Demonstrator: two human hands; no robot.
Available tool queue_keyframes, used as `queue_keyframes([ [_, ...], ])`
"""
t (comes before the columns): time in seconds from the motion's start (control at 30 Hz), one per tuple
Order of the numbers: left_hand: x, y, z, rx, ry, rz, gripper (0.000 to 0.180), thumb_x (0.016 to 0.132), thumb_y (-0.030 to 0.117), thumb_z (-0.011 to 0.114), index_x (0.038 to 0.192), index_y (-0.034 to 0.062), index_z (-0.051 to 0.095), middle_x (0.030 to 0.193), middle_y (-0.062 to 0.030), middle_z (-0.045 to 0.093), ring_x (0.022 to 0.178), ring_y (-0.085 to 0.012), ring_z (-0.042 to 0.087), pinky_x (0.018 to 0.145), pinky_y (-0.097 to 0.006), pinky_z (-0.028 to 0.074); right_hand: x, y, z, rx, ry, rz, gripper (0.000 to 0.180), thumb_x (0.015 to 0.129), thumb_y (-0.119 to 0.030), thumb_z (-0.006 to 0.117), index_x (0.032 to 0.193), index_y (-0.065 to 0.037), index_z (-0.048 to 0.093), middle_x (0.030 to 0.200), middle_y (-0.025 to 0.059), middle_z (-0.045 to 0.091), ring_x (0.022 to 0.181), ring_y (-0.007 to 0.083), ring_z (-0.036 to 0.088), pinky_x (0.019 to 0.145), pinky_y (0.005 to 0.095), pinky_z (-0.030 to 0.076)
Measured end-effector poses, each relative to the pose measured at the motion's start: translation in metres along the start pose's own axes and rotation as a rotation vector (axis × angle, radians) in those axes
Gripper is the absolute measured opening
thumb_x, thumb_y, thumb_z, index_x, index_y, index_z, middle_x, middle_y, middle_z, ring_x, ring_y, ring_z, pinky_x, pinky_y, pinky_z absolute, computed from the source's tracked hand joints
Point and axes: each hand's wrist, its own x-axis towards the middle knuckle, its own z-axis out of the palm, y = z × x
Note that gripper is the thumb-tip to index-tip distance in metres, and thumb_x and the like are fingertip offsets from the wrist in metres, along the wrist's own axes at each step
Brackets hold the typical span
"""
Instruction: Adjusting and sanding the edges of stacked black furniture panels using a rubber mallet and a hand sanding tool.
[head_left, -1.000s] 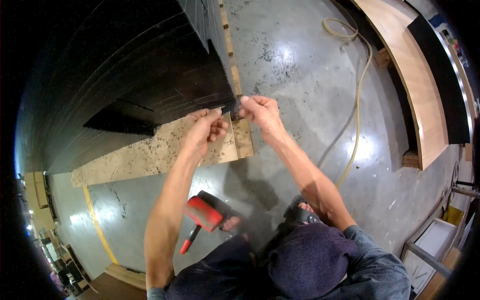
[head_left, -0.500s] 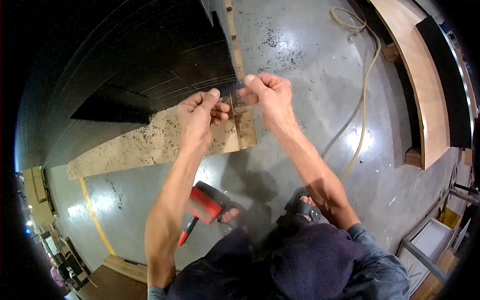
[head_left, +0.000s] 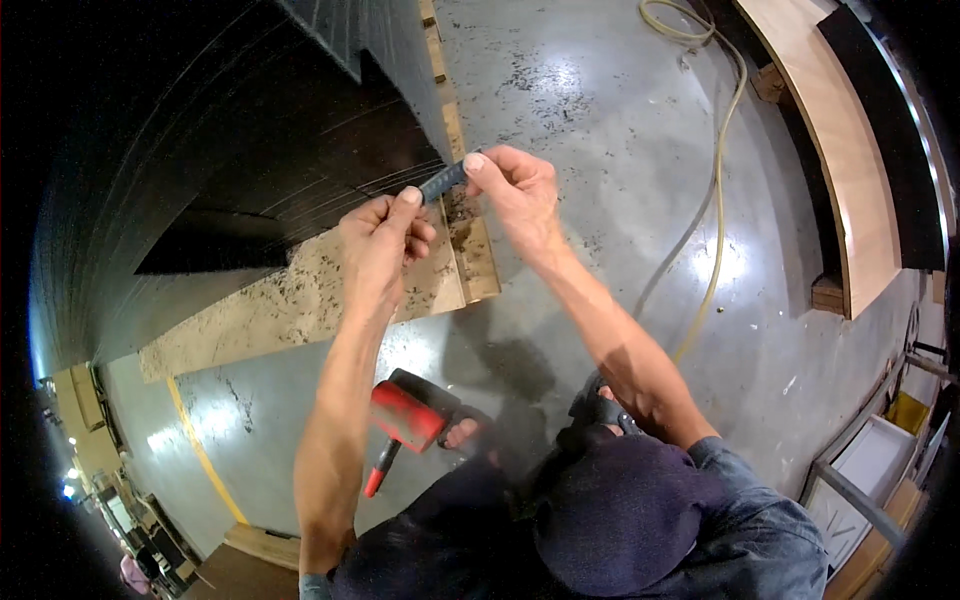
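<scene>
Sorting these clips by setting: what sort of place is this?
Probably a workshop or flooring job site: bare concrete floor, dark floor planks laid over chipboard underlay, a red mallet and a yellow hose on the ground.

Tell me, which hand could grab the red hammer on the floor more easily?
Probably the left hand. Both hands pinch the small dark strip between them, but the red-headed mallet on the grey concrete floor lies below the left forearm, while the right hand would have to cross over.
</scene>
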Motion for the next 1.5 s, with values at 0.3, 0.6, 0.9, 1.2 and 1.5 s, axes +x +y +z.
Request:
queue_keyframes([
  [0.3, 0.006, -0.004, -0.002, 0.151, -0.047, -0.09, 0.024, 0.093, 0.023, 0.067, 0.081, 0.0026, 0.063, 0.062, -0.0035, 0.061, 0.044, -0.006, 0.045, 0.038, -0.021, 0.03, -0.009, 0.018, -0.006, 0.017, 0.059, 0.105, 0.028, 0.09, -0.023, 0.064, 0.08, 0.003, 0.066, 0.067, 0.0019, 0.061, 0.064, 0.0092, 0.051, 0.059, 0.0283, 0.042],
  [0.6, 0.016, -0.007, -0.01, 0.336, 0.058, -0.087, 0.023, 0.092, 0.019, 0.065, 0.077, 0.0015, 0.064, 0.063, -0.0062, 0.064, 0.045, -0.0052, 0.047, 0.04, -0.021, 0.033, -0.013, 0.038, 0.004, -0.016, 0.034, 0.231, 0.03, 0.091, -0.023, 0.064, 0.075, 0.003, 0.064, 0.067, -0.0028, 0.057, 0.062, 0.0054, 0.046, 0.056, 0.0249, 0.039],
  [0.9, 0.013, -0.006, -0.009, 0.276, 0.054, -0.001, 0.029, 0.092, 0.025, 0.069, 0.083, -0.0019, 0.066, 0.063, -0.0068, 0.063, 0.045, -0.0067, 0.046, 0.041, -0.022, 0.032, -0.011, 0.03, 0.005, -0.109, 0.056, 0.099, 0.029, 0.09, -0.024, 0.064, 0.084, 0.004, 0.067, 0.068, 0.0025, 0.061, 0.064, 0.0089, 0.05, 0.059, 0.0287, 0.042],
  [1.2, 0.013, -0.008, -0.013, 0.339, 0.045, -0.013, 0.031, 0.091, 0.023, 0.066, 0.076, -0.0039, 0.069, 0.06, -0.0073, 0.065, 0.045, -0.0084, 0.05, 0.045, -0.027, 0.041, -0.01, 0.032, 0.007, 0.015, 0.047, 0.126, 0.027, 0.09, -0.023, 0.065, 0.082, 0.003, 0.068, 0.07, 0.0007, 0.063, 0.065, 0.0083, 0.051, 0.059, 0.0272, 0.042],
  [1.5, 0.006, -0.01, -0.018, 0.544, 0.127, 0.079, 0.03, 0.091, 0.023, 0.065, 0.081, -0.0047, 0.068, 0.061, -0.0082, 0.063, 0.048, -0.0111, 0.054, 0.046, -0.026, 0.041, -0.01, 0.048, 0.007, -0.007, -0.005, 0.247, 0.03, 0.087, -0.026, 0.066, 0.082, 0.004, 0.068, 0.068, 0.0029, 0.061, 0.065, 0.0111, 0.052, 0.061, 0.0305, 0.043],
])
